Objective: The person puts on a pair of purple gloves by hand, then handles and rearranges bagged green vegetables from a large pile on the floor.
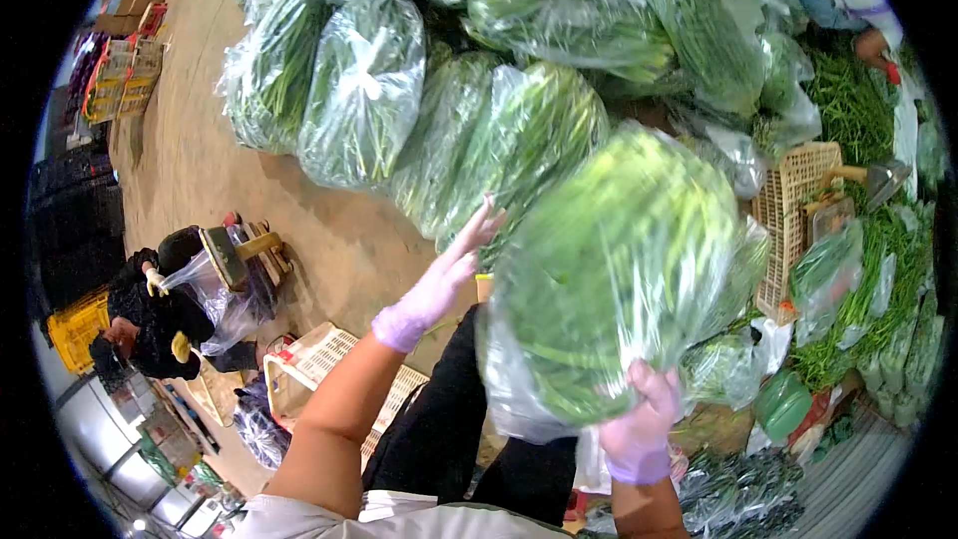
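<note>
My right hand, in a thin pale purple glove, grips the gathered neck of a clear plastic bag of leafy green vegetables. The bag hangs in front of my legs and looks slightly smeared by motion. To its left, my left hand is raised in a matching glove, fingers stretched out and nothing in them. Its fingertips come near a bagged bundle of greens in the pile behind; whether they touch it I cannot tell.
Several stuffed bags of greens lie heaped ahead. Cream plastic crates stand at right and by my left arm. Loose greens spread at the far right, near another person's hand. A person in black handles a plastic bag at left.
</note>
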Tool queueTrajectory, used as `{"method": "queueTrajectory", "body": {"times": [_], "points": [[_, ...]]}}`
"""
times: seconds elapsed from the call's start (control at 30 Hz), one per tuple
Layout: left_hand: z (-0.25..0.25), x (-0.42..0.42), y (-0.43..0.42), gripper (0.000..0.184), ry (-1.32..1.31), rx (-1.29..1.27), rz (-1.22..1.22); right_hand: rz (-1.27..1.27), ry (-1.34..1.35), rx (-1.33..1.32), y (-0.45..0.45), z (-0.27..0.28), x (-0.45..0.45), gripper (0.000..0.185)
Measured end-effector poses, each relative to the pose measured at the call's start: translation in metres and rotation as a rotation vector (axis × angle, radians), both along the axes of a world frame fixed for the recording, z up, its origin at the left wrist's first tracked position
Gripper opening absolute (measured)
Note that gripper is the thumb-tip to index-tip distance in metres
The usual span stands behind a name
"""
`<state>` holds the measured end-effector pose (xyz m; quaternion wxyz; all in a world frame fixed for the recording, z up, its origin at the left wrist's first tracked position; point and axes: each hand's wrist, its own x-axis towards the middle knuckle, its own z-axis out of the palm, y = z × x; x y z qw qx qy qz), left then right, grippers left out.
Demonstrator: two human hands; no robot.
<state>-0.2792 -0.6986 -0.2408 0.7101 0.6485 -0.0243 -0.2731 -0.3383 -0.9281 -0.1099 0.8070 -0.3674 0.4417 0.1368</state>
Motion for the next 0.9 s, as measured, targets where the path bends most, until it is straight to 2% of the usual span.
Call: {"method": "queueTrajectory", "body": {"times": [0.07, 0.13, 0.2, 0.23, 0.33, 0.4, 0.43, 0.47, 0.5, 0.53, 0.57, 0.6, 0.63, 0.7, 0.73, 0.77, 0.8, 0.83, 0.87, 0.9], "points": [[0.039, 0.023, 0.025, 0.079, -0.121, 0.025, -0.02, -0.029, -0.062, 0.157, 0.04, 0.011, 0.041, 0.03], [0.054, 0.044, 0.051, 0.079, -0.201, 0.305, -0.067, 0.023, -0.238, 0.456, 0.061, -0.026, 0.052, 0.029], [0.026, 0.064, 0.068, 0.077, -0.314, 0.591, -0.038, 0.205, -0.455, 0.261, 0.086, -0.059, 0.074, 0.044], [-0.002, 0.072, 0.076, 0.076, -0.321, 0.681, -0.009, 0.215, -0.303, 0.099, 0.089, -0.071, 0.072, 0.052], [-0.118, 0.089, 0.093, 0.078, -0.313, 0.942, -0.006, 0.339, -0.212, -0.337, 0.058, -0.133, 0.028, 0.054], [-0.133, 0.093, 0.067, 0.085, -0.187, 1.285, -0.132, 0.15, -0.107, -0.278, 0.012, -0.178, -0.013, 0.046], [-0.152, 0.092, 0.062, 0.088, -0.228, 1.342, -0.104, 0.173, -0.034, -0.391, -0.017, -0.198, -0.032, 0.033], [-0.157, 0.089, 0.047, 0.088, -0.21, 1.341, -0.117, 0.237, 0.089, -0.489, -0.05, -0.229, -0.052, 0.032], [-0.152, 0.09, 0.028, 0.09, -0.165, 1.476, -0.098, 0.299, 0.163, -0.498, -0.092, -0.272, -0.071, 0.022], [-0.156, 0.092, 0.013, 0.093, -0.119, 1.614, -0.08, 0.339, 0.323, -0.561, -0.117, -0.286, -0.069, 0.02], [-0.177, 0.088, 0.016, 0.096, -0.239, 1.7, -0.028, 0.384, 0.475, -0.627, -0.142, -0.305, -0.062, 0.02], [-0.184, 0.087, 0.017, 0.096, -0.263, 1.746, -0.04, 0.43, 0.469, -0.799, -0.178, -0.369, -0.078, 0.026], [-0.194, 0.087, 0.02, 0.096, -0.307, 1.754, 0.001, 0.354, 0.456, -0.743, -0.189, -0.381, -0.055, 0.034], [-0.205, 0.09, 0.024, 0.095, -0.322, 1.814, -0.028, 0.462, 0.424, -0.918, -0.217, -0.432, -0.012, 0.08], [-0.208, 0.09, 0.028, 0.093, -0.288, 1.872, -0.09, 0.296, 0.388, -0.799, -0.227, -0.458, 0.012, 0.087], [-0.229, 0.085, 0.041, 0.087, -0.404, 1.888, -0.009, 0.083, 0.192, -0.785, -0.222, -0.462, 0.036, 0.094], [-0.26, 0.084, 0.078, 0.085, -0.425, 1.935, 0.06, 0.051, 0.259, -0.822, -0.246, -0.519, 0.048, 0.097], [-0.28, 0.081, 0.104, 0.085, -0.467, 1.943, 0.073, 0.011, 0.272, -0.837, -0.233, -0.507, 0.073, 0.093], [-0.29, 0.079, 0.119, 0.086, -0.508, 1.948, 0.089, 0.017, 0.278, -0.816, -0.237, -0.518, 0.076, 0.093], [-0.284, 0.079, 0.112, 0.086, -0.502, 1.966, 0.081, 0.024, 0.299, -0.718, -0.251, -0.528, 0.077, 0.083]]}}
